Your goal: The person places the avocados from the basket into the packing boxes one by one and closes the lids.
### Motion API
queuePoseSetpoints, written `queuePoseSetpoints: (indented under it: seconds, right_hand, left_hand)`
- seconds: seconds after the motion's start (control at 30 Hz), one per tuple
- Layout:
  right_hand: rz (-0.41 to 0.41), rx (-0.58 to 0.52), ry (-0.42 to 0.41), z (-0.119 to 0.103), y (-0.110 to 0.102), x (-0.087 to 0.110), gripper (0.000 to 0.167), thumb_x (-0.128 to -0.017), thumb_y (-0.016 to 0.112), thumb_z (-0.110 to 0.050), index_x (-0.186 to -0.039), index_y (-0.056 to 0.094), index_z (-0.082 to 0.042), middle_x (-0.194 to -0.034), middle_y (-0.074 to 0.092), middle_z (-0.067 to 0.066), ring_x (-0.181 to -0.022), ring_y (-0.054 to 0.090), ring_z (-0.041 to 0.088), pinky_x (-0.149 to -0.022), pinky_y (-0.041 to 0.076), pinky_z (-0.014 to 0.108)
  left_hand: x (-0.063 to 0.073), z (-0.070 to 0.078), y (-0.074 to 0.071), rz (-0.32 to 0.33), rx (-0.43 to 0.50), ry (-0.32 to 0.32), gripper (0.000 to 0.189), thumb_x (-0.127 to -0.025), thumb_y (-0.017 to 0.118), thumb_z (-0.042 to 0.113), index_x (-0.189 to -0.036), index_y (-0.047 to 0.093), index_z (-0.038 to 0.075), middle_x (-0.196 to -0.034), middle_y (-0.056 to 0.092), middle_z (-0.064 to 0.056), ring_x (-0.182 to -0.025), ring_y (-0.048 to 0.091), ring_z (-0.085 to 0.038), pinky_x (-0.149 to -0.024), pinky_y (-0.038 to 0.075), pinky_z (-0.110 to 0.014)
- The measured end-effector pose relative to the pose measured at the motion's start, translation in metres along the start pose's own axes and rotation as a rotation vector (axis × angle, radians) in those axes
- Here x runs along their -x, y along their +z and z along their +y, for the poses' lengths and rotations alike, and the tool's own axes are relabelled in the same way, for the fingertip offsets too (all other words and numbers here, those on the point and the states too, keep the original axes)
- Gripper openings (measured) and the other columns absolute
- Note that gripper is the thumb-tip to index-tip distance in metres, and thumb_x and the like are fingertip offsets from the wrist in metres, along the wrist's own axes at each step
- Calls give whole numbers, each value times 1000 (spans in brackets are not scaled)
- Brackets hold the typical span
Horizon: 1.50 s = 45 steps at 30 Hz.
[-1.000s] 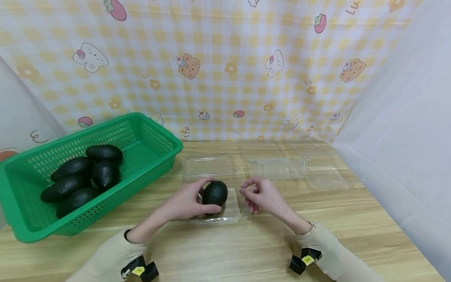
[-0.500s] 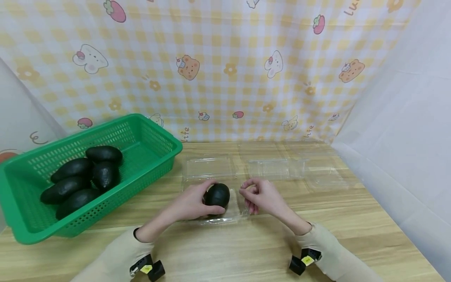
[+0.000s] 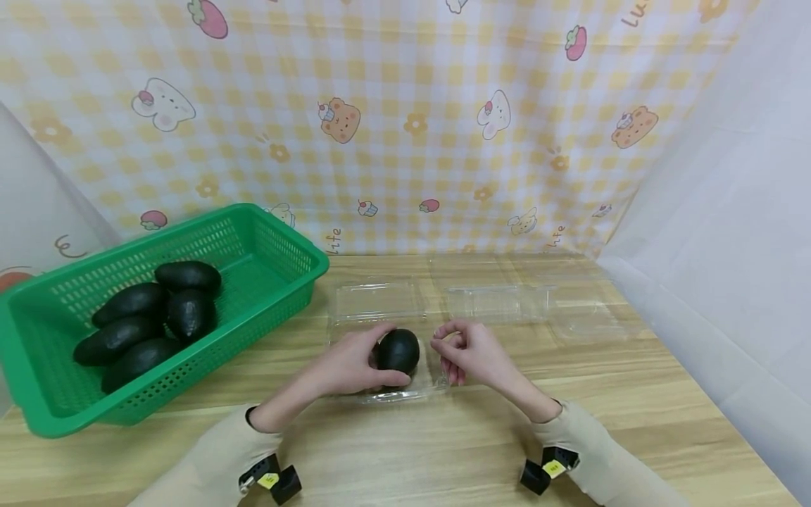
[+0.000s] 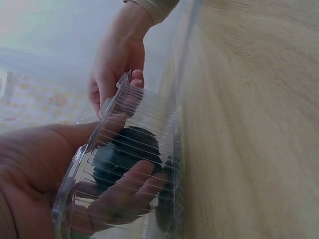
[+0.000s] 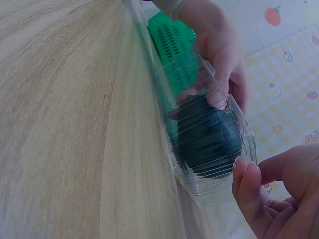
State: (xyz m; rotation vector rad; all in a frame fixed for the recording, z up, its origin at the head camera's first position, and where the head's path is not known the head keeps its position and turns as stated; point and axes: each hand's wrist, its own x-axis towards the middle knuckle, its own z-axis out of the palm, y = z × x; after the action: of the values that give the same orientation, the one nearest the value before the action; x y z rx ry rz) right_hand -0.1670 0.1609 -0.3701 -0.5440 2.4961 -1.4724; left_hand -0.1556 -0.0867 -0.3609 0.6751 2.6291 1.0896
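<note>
My left hand (image 3: 351, 362) grips a dark avocado (image 3: 399, 351), fingers on its far side and thumb on the near side. Both are inside the base of a clear plastic clamshell box (image 3: 426, 373) on the table. Through the ribbed box wall (image 4: 137, 99), the left wrist view shows the fingers around the avocado. At the box's right edge, my right hand (image 3: 472, 354) pinches the rim between thumb and fingertips, which the right wrist view shows close beside the avocado (image 5: 207, 137). The raised lid (image 3: 376, 299) lies folded back behind the base.
A green plastic basket (image 3: 279, 296) stands at the left with several avocados (image 3: 190, 313) in its left half. More clear plastic boxes (image 3: 497, 303) lie on the wooden table (image 3: 405, 458) at the back right. A patterned cloth (image 3: 405, 141) hangs behind.
My left hand has moved a little to the right with the avocado, bringing it nearer the right hand. The right hand stays at the box's rim.
</note>
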Motion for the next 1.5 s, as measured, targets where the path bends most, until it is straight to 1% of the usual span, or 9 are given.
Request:
queuePoseSetpoints:
  seconds: [0.1, 0.27, 0.5, 0.67, 0.93, 1.1, 1.3, 1.37, 1.5]
  right_hand:
    - [6, 1, -2, 0, 0, 0, 18, -100, 64, -11, -107, 61, 5, -61, 65, 4, -43, 58, 16, -41, 51, 33]
    - [5, 11, -11, 1, 0, 0, 18, -99, 64, -11, -107, 61, 5, -60, 64, 3, -42, 58, 15, -40, 50, 31]
    - [7, 18, -8, 0, 1, 0, 17, -99, 65, -11, -105, 62, 4, -59, 64, 3, -41, 57, 15, -39, 49, 31]
    - [5, 25, -8, -2, 1, 0, 14, -100, 64, -10, -105, 62, 2, -58, 63, 2, -41, 57, 16, -39, 49, 31]
    - [6, 20, -3, -2, 1, 0, 12, -99, 64, -10, -104, 62, 1, -58, 63, 2, -41, 57, 15, -39, 50, 32]
    - [7, 9, 7, -2, 1, 0, 12, -99, 64, -10, -104, 62, 1, -59, 64, 3, -42, 58, 16, -40, 50, 32]
    - [11, 9, 16, -2, 1, 0, 13, -99, 64, -10, -105, 63, 2, -60, 64, 3, -43, 59, 16, -41, 51, 32]
    - [14, 13, 16, -2, 1, 0, 13, -99, 64, -10, -105, 63, 2, -60, 64, 3, -43, 59, 17, -41, 51, 32]
    - [16, 19, 9, -1, 1, 0, 14, -99, 64, -10, -106, 63, 2, -59, 64, 3, -43, 59, 17, -40, 51, 32]
  left_hand:
    - [-1, 0, 0, -10, 30, 4, 84, -82, 84, 39, -148, 46, 4, -99, 66, -6, -77, 63, -9, -74, 53, -34]
    - [-2, 1, 0, -9, 75, 8, 77, -83, 85, 33, -145, 50, 4, -103, 65, -9, -77, 65, -7, -72, 53, -32]
    - [-2, 2, 1, 2, 115, 1, 67, -84, 84, 31, -138, 55, 5, -103, 64, -8, -79, 66, -8, -74, 54, -33]
    - [-2, 1, 2, 8, 131, 8, 59, -85, 83, 30, -132, 58, 5, -101, 66, -7, -78, 67, -8, -73, 54, -32]
    - [-3, 1, 3, 18, 172, 9, 52, -84, 84, 23, -124, 58, 3, -98, 67, -7, -78, 69, -9, -73, 55, -32]
    - [-3, -2, 0, 38, 172, 45, 40, -84, 84, 17, -112, 60, 0, -92, 66, -6, -77, 67, -12, -72, 55, -29]
    - [-2, -6, -6, 40, 124, 95, 27, -87, 80, 14, -103, 62, 2, -88, 66, -2, -77, 64, -11, -71, 54, -28]
    - [-1, -7, -8, 32, 117, 98, 26, -88, 79, 13, -104, 62, 2, -88, 66, -1, -77, 64, -11, -71, 54, -28]
    - [-1, -7, -12, 26, 127, 80, 26, -88, 78, 13, -105, 63, 1, -89, 66, -2, -78, 64, -12, -70, 54, -29]
